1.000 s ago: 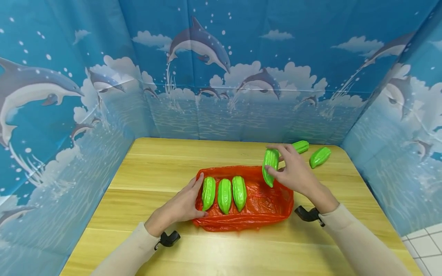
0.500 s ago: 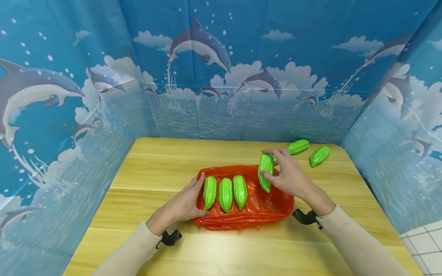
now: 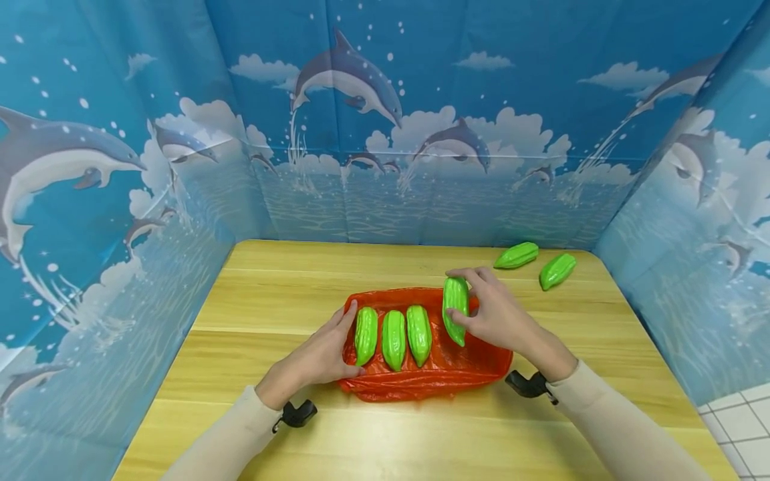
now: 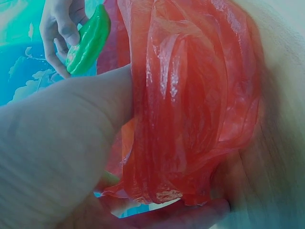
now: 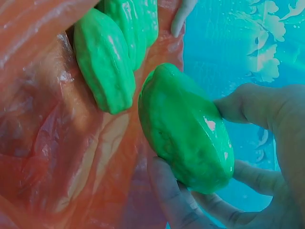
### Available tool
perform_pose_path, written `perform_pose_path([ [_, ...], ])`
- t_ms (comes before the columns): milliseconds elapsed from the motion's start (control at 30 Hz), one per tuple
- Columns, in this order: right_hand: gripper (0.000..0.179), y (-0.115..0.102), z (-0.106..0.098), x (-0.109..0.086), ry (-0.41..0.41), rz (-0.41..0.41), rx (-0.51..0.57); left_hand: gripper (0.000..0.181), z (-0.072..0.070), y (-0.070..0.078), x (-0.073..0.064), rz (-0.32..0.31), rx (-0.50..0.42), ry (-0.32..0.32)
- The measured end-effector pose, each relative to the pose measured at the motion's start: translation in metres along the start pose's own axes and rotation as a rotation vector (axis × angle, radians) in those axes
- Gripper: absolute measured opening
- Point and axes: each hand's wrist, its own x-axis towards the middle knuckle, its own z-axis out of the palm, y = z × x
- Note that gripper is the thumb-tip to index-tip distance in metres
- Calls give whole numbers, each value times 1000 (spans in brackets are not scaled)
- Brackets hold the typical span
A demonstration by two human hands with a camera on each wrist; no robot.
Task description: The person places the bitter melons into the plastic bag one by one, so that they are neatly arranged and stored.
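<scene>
A red plastic bag (image 3: 415, 386) lies on the table with its mouth spread wide. Inside its left half sit three green bitter melons (image 3: 394, 341) side by side. My left hand (image 3: 319, 351) holds the bag's left end, the thumb over the front rim and the fingers along the left side. In the left wrist view, the thumb passes behind the red film. My right hand (image 3: 496, 314) grips another bitter melon (image 3: 455, 310) between thumb and fingers, above the right half of the bag. In the right wrist view, this held melon (image 5: 186, 129) is apart from the others.
Two more bitter melons, one nearer the back edge (image 3: 516, 256) and one to its right (image 3: 557, 271), lie at the back right of the wooden table (image 3: 283, 280). A dolphin-print curtain (image 3: 385, 187) stands around the left, back and right sides.
My right hand has moved left and toward me with the bitter melon, further over the bag. The left hand stays nearly still at the bag's left end.
</scene>
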Motion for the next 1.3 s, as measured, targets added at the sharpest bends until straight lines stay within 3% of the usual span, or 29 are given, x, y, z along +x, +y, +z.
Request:
perform_pose_path([
  [833, 65, -6, 21, -1, -126, -13, 12, 136, 0, -2, -3, -15, -4, 2],
  [1300, 67, -2, 25, -1, -121, 5, -21, 136, -1, -1, 0, -17, 4, 0],
])
